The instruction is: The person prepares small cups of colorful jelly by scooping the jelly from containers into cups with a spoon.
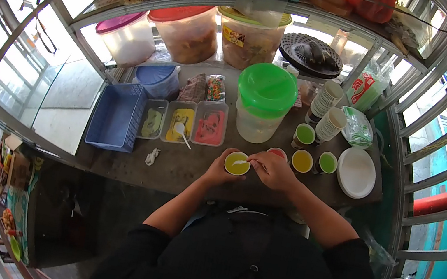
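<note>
My left hand (220,170) is wrapped round a paper cup of yellow liquid (238,167) near the table's front edge. Pinched in my right hand (274,170) is a small white spoon (240,162), its tip over the cup. A cup with red contents (277,152) stands just behind my right hand, partly hidden by it. To the right are an orange-yellow cup (302,161) and two green cups (305,133), (327,162). Left of my hands, a white spoon (182,131) rests in a tray of yellow stuff (181,117), beside a tray of red stuff (210,125).
Behind the hands stands a tall container with a green lid (267,88). Stacked cups (326,100) and white plates (356,172) are at the right. A blue basket (116,115) sits left; large lidded tubs (183,32) line the back under a shelf.
</note>
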